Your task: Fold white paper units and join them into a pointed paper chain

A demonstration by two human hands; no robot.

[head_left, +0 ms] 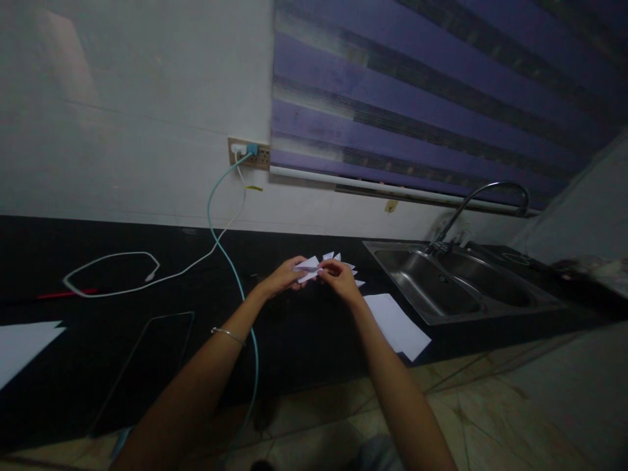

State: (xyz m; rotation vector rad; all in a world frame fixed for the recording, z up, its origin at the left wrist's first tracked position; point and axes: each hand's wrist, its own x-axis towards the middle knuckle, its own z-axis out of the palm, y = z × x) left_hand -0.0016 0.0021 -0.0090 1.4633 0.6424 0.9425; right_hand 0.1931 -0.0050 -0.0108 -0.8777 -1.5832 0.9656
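A small folded piece of white paper (307, 267) is held up between both hands over the black countertop. My left hand (283, 277) is closed on its left side, thumb on top. At its right edge, the fingertips of my right hand (339, 277) pinch the paper. Just behind and beside the right hand lie several small folded paper pieces (328, 256), partly covered by that hand. Flat white paper sheets (396, 324) rest on the counter by my right forearm.
A double steel sink (444, 288) with a curved faucet (483, 190) is at the right. A teal cable (230, 261) and a white cable (189, 267) run from the wall outlet (249, 153). More paper (24, 347) and a dark flat panel (144, 366) lie at the left.
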